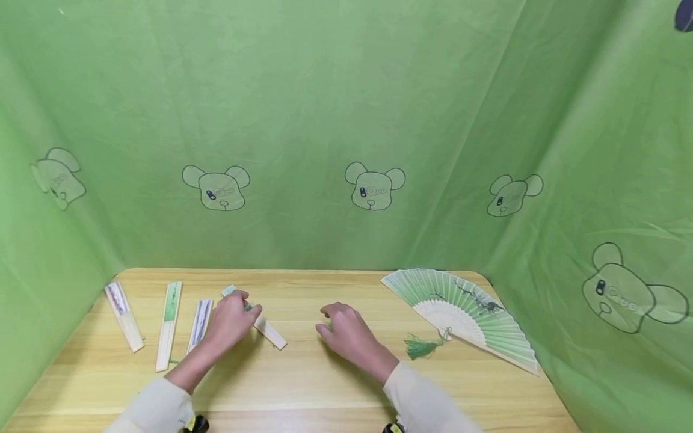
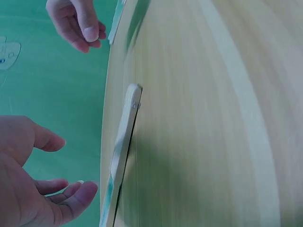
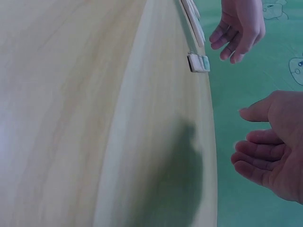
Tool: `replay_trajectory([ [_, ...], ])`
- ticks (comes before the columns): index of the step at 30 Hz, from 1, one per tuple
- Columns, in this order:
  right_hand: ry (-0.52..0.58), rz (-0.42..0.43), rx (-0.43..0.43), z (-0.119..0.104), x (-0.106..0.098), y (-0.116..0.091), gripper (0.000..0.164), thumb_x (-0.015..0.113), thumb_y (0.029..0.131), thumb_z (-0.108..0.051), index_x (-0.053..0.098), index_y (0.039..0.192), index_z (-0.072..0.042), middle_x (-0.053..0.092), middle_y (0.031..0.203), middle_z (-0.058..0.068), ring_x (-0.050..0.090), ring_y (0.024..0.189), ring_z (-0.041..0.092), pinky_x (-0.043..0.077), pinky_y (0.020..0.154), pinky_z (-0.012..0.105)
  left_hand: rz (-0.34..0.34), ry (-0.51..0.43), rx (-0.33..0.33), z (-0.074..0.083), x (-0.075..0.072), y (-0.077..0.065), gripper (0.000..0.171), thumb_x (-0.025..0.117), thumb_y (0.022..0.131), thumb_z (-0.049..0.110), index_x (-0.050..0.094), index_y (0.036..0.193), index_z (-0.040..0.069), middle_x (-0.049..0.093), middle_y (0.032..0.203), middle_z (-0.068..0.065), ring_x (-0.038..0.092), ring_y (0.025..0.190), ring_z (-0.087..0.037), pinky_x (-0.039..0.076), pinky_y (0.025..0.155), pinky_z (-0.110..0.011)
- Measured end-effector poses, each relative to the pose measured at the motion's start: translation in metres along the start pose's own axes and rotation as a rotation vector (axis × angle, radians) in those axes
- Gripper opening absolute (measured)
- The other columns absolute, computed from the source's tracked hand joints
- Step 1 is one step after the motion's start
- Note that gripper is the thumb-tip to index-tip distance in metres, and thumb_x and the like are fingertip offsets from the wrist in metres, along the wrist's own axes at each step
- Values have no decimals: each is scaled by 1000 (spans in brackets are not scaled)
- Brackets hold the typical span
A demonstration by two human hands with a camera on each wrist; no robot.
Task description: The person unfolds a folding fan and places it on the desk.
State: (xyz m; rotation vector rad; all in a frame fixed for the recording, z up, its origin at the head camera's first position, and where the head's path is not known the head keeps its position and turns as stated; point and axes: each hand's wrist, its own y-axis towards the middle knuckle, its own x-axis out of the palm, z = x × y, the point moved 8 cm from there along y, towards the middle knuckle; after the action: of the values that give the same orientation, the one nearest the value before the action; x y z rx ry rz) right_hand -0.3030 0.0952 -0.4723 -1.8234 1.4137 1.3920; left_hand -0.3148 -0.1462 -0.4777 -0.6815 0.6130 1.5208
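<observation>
My left hand (image 1: 230, 319) hovers over a folded hand fan (image 1: 267, 332) with pale wooden ribs and a green cloth end, hiding its middle in the head view. A gap shows between the thumb and the loosely bent fingers of the left hand (image 2: 33, 179) in the left wrist view, with the folded fan (image 2: 124, 132) lying on the table beside them. Held above the bare wood, my right hand (image 1: 352, 334) has nothing in its relaxed fingers. The right wrist view shows the same hand (image 3: 279, 146) with thumb and fingers apart.
Three more folded fans lie at the left: a purple-patterned one (image 1: 126, 316), a green one (image 1: 169, 325) and a blue-violet one (image 1: 200, 322) partly behind the left wrist. A spread green fan (image 1: 460, 307) with a green tassel (image 1: 421, 347) lies right. Green cloth (image 1: 325, 90) walls the table.
</observation>
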Motion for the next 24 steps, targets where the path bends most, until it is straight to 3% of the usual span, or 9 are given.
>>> replay_trajectory([
  [2,2,-11,1,-2,5,2,36,77,94,-24,72,121,-1,75,121,16,72,116,31,66,101,39,-3,-8,-18,-5,-3,4,58,67,97,24,51,138,-14,70,110,-27,53,61,-16,54,54,-29],
  [6,4,-28,-2,-8,14,5,36,76,95,-25,72,122,-2,75,122,16,71,117,30,65,103,39,-1,5,-61,-16,-11,10,55,66,97,26,55,133,-13,66,82,-14,49,57,-14,49,50,-27],
  [11,12,-49,-10,-16,24,8,35,76,95,-24,72,121,-1,75,121,16,72,117,30,65,103,39,-3,17,-106,-27,-15,17,27,68,96,28,64,90,1,47,62,1,40,52,-12,41,47,-24],
  [14,10,-52,-24,-22,30,11,34,76,95,-23,72,121,-1,75,120,16,72,116,29,66,102,37,-18,5,-114,-31,-15,20,34,68,95,28,52,69,14,42,57,5,37,51,-11,38,45,-22],
  [18,0,-39,-53,-28,34,15,32,76,95,-22,73,118,0,76,117,15,72,115,29,66,100,37,-45,-19,-142,-35,-15,23,41,70,94,28,45,63,18,39,53,7,34,48,-9,33,42,-18],
  [24,3,-33,-56,-37,43,20,29,77,94,-20,75,115,-1,77,112,14,73,110,29,67,97,36,-92,-26,-196,-42,-13,31,37,71,92,28,50,65,15,44,51,5,37,45,-8,33,39,-15],
])
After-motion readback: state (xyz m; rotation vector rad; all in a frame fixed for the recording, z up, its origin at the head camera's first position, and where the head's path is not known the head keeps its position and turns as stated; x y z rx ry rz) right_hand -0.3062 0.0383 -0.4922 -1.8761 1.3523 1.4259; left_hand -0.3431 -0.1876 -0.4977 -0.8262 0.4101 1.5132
